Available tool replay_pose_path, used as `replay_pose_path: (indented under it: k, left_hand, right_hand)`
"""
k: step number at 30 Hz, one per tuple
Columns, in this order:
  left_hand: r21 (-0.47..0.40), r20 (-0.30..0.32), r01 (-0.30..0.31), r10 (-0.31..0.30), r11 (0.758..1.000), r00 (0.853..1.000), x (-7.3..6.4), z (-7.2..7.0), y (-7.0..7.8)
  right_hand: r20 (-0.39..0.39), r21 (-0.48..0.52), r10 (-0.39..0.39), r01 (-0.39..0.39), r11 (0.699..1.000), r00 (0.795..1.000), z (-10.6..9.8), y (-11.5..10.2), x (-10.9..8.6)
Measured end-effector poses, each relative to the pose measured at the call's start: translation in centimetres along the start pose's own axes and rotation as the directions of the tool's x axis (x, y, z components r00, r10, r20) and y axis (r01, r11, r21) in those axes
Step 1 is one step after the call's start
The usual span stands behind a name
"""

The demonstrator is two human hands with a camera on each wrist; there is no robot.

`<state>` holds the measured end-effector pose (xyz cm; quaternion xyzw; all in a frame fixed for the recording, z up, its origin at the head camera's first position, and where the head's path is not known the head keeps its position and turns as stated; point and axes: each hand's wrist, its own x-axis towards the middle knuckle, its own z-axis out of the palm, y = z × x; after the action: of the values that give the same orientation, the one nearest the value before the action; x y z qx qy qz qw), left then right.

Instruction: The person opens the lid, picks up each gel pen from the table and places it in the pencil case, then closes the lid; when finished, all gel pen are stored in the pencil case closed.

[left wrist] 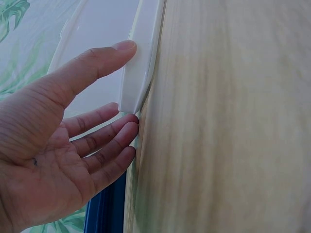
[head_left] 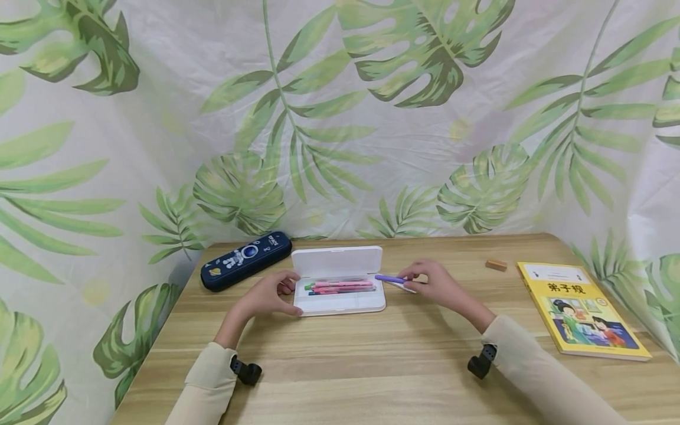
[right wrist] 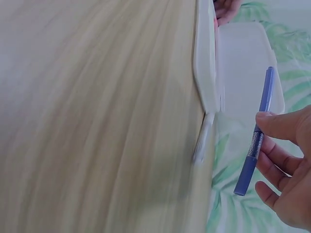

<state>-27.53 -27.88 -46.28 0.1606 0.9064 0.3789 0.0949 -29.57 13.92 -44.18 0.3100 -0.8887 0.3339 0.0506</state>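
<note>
A white pencil case lies with its lid raised, holding several pink pens and a green-ended one. My left hand holds its left end, thumb at the front corner and fingers bent by the back corner. In the left wrist view, the thumb lies over the case's wall. To the right of the case, my right hand pinches a purple marker pen between thumb and fingers, its tip end towards the case. A pale, slim pen lies on the table beside the case's right end.
A navy pencil case with an astronaut print lies at the back left. Towards the back right is a small orange-brown block. The yellow book lies near the right edge of the wooden table. A leaf-patterned cloth hangs behind.
</note>
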Motion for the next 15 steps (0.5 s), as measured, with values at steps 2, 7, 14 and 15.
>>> replay_pose_path:
  k: [2,7,14,15]
  left_hand:
    - [0.000,0.001,-0.003,0.003,1.000,1.000,0.0,0.0,0.0]
    - [-0.002,0.002,0.004,-0.004,1.000,1.000,0.1,0.1,-0.2]
    - [-0.003,-0.004,0.005,-0.005,1.000,1.000,0.1,0.1,-0.3]
    - [-0.005,-0.004,0.002,-0.002,1.000,1.000,0.1,0.1,-0.2]
  right_hand:
    - [0.003,0.017,-0.009,0.008,1.000,1.000,0.4,-0.5,0.5]
    - [-0.021,0.058,-0.059,0.060,0.997,0.998,1.4,-1.8,1.7]
    - [-0.025,0.092,-0.115,0.117,0.989,0.993,2.8,-3.3,3.3]
    - [-0.017,0.098,-0.116,0.117,0.988,0.993,3.1,-3.5,3.5]
